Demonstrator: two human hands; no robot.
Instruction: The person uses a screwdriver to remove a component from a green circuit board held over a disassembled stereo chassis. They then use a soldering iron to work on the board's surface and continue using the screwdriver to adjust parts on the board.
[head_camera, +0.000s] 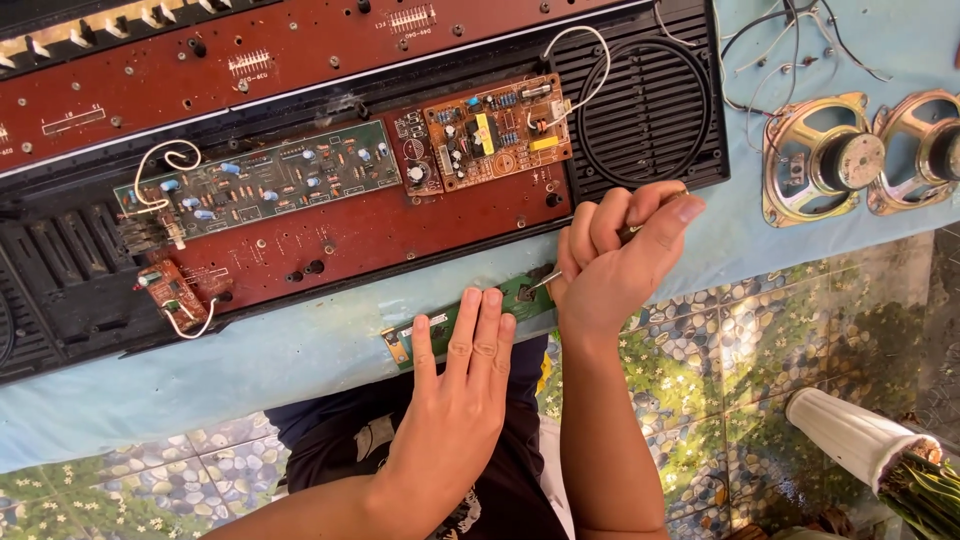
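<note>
A narrow green circuit-board strip (470, 312) lay flat at the near edge of the pale blue table top, slanting upward to the right, one end bearing a small brass-coloured tab, its middle covered. A thin metal-tipped tool (541, 282) touched the strip's right end, its shaft angled up to the right, its handle mostly hidden.

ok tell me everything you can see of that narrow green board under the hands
The narrow green circuit board is a long thin strip lying flat and slightly slanted on the pale blue table top, near its front edge. Its left end carries a small brass-coloured part. The left hand presses fingertips on its middle; the right hand holds a metal-tipped tool to its right end.
</note>
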